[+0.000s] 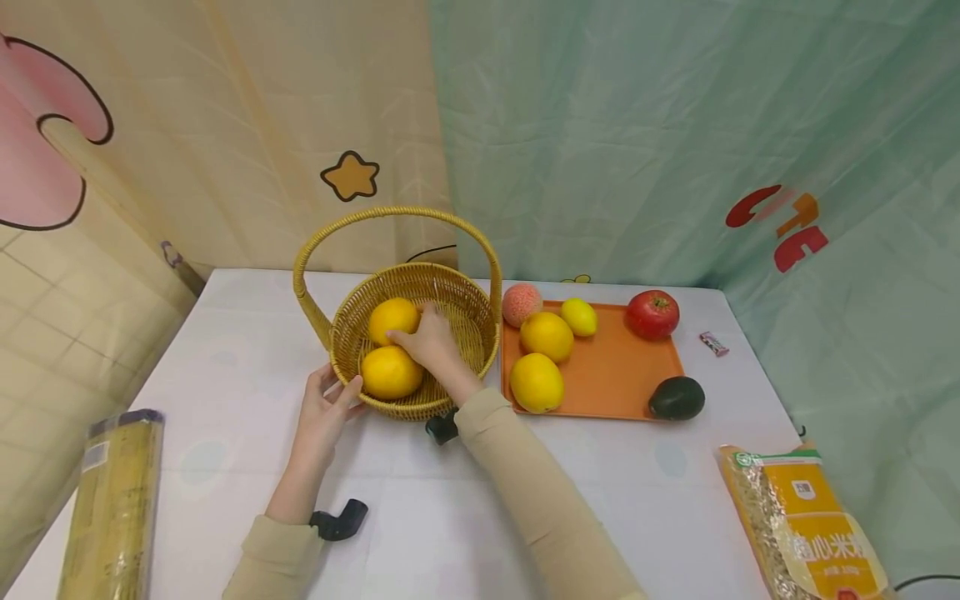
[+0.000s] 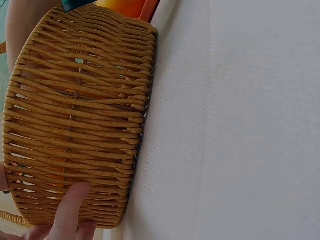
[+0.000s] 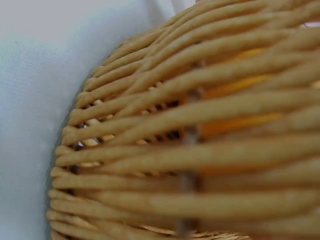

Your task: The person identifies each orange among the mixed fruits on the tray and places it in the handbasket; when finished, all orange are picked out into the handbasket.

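A wicker basket (image 1: 468, 367) with a tall arched handle stands on the white table, two oranges lying inside at its left. My right hand (image 1: 437, 342) reaches into it and holds the rear orange (image 1: 393, 320), thumb at the front and fingers on the right side. Just in front lies the other orange (image 1: 392, 372), below my thumb. With my left hand (image 1: 325, 408) I grip the basket's front-left side, the thumb up at the rim. In the left wrist view, a finger (image 2: 71, 210) lies against the woven wall. Only the weave, with orange colour behind it, fills the right wrist view.
Right of the basket, an orange tray (image 1: 607, 375) bears several fruits, among them a red pomegranate (image 1: 652, 315) and a dark avocado (image 1: 677, 397). A small candy (image 1: 714, 343) lies beyond it. Packed noodles (image 1: 112, 508) lie at left, a grain bag (image 1: 806, 525) at right.
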{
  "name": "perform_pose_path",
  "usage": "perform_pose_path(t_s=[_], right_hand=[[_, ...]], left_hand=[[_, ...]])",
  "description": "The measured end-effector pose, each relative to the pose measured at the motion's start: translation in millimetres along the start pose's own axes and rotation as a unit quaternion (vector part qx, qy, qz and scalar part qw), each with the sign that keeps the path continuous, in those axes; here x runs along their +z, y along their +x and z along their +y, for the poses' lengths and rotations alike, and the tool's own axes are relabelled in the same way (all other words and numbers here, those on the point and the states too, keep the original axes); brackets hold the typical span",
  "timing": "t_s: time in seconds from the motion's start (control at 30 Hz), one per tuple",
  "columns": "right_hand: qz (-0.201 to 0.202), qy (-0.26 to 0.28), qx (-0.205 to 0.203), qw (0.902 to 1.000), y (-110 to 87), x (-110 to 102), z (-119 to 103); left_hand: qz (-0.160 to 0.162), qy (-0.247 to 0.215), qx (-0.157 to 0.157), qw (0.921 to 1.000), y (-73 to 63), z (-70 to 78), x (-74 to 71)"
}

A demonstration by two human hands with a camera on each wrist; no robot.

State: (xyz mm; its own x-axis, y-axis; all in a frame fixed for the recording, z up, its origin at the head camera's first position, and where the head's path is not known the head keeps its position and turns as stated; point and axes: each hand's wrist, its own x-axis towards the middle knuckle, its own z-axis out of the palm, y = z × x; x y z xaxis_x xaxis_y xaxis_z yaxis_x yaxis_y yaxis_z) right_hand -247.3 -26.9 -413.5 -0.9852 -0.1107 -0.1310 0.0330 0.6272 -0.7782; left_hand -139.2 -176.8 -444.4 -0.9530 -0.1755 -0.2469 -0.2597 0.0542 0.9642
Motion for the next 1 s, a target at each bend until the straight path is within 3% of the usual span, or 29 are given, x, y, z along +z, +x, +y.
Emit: perform_pose_path(t_s=[0.3, 0.6, 1.0], right_hand=[[-0.015, -0.024, -0.038, 0.9989, -8.0, -16.7, 3.6], [-0.028, -0.01, -0.112, 0.9933, -34.5, -53.0, 14.2], [0.059, 0.083, -0.168, 0.9805, -77.6, -98.8, 59.4]], left_hand=[[0.005, -0.004, -0.007, 1.0, -0.5, -0.1, -2.0], [-0.001, -0.009, -0.002, 1.0, 0.0, -0.7, -1.1], [0.002, 0.002, -0.002, 1.0, -0.5, 0.8, -0.2]])
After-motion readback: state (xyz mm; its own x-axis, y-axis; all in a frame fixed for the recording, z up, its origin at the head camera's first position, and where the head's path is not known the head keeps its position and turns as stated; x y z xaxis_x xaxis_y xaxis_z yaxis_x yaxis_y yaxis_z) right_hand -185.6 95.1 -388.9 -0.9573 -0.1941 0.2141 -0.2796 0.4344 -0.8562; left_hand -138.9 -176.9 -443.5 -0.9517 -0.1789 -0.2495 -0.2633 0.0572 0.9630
